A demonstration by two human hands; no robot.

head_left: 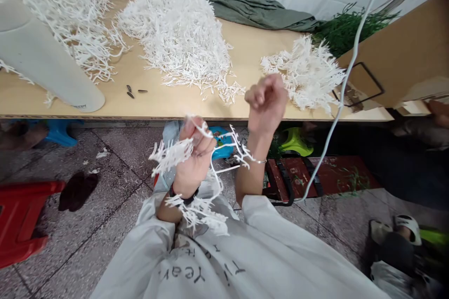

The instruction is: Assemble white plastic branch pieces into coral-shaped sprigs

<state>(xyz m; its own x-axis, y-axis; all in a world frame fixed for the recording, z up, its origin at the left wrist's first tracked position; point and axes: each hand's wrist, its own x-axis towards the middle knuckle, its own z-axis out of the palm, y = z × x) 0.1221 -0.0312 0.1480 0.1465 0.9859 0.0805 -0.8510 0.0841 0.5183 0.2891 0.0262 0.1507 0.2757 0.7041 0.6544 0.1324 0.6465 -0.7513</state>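
My left hand (198, 161) is closed on a white branched plastic sprig (219, 182), in front of my shirt and below the table edge. Its stem and forked twigs spread to both sides of the hand and hang down past the wrist. My right hand (268, 103) is raised over the table's front edge, fingers curled and slightly blurred; whatever they may pinch is too small to make out. Just behind it lies a small heap of white sprigs (305, 72). A large mound of short white twig pieces (185, 32) covers the middle of the table.
At the left, a pale bottle (52, 56) leans across another white heap (77, 18), near several dark seeds (130, 91). A white cable (338, 117) hangs at the right before a cardboard box (396, 56). Green cloth (252, 4) lines the wall; a red stool (24, 215) stands left.
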